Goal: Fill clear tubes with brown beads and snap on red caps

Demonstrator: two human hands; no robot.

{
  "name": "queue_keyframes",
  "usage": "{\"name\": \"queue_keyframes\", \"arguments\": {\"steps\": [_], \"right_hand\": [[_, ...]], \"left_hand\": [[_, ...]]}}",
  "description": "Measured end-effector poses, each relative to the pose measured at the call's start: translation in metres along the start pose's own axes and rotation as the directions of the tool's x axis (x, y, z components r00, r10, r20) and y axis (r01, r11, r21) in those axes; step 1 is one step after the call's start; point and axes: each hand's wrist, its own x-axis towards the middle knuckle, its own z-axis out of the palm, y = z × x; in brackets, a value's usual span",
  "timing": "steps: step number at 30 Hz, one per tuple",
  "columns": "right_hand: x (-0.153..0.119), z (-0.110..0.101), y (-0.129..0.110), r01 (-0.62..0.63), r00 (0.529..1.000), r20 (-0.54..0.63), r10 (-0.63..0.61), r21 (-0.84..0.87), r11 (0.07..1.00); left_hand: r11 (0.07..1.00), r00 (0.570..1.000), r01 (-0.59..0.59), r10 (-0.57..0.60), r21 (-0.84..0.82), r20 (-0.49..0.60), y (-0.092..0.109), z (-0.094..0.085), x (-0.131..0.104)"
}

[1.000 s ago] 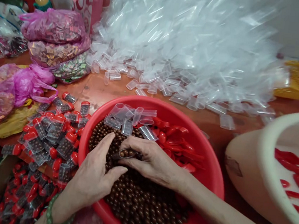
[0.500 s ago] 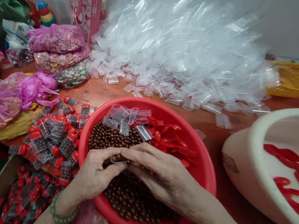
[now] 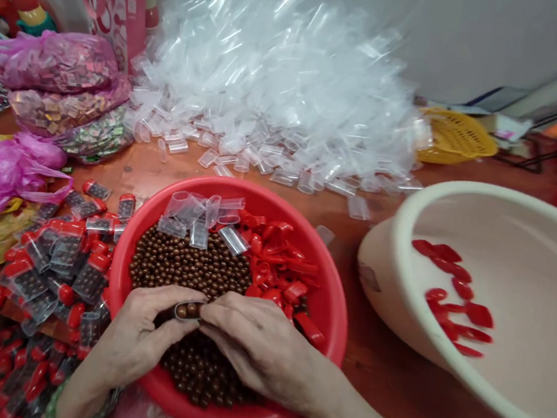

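Holding a clear sleeve [image 3: 186, 318] of brown balls [image 3: 191, 308] above the red basin [image 3: 341, 310].
My left hand [image 3: 138, 335] pinches it; my right hand [image 3: 265, 348] curls against its rim, grip unclear to me.

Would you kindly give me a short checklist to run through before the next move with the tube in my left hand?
1. Tube held: ok, the left hand grips it over the red tub.
2. Balls inside: ok, brown balls show at its mouth.
3. Filled all the way down: cannot tell, the hands hide its body.
4. Mouth capped: not ok, it is open, with the right hand beside it.
5. Caps near: ok, red caps lie in the same tub.
6. More clear tubes near: ok, several lie at the tub's far side.
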Motion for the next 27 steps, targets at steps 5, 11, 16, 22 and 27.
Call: {"name": "queue_keyframes", "arguments": {"steps": [5,11,16,22,27], "right_hand": [[-0.006,-0.006,0.001,-0.165,0.984,-0.053,0.170,0.094,0.982],[-0.013,-0.016,0.030,-0.284,0.957,0.035,0.288,-0.091,0.955],[-0.015,-0.009,0.059,-0.260,0.857,0.234,0.459,-0.573,0.777],[-0.009,0.000,0.058,-0.170,0.795,0.363,0.485,-0.635,0.753],[-0.008,-0.002,0.051,-0.101,0.769,0.472,0.431,-0.577,0.811]], "left_hand": [[0.994,0.998,0.066,-0.067,-0.086,-0.010,0.004,0.002,0.003],[0.991,0.997,0.082,-0.082,-0.110,0.005,0.006,0.002,0.002],[0.924,0.995,0.073,-0.044,-0.376,0.084,0.010,0.004,-0.003],[0.982,0.997,-0.062,0.071,-0.177,0.043,0.017,0.003,-0.001],[0.964,0.996,0.002,0.021,-0.264,0.087,0.017,0.000,-0.002]]}}
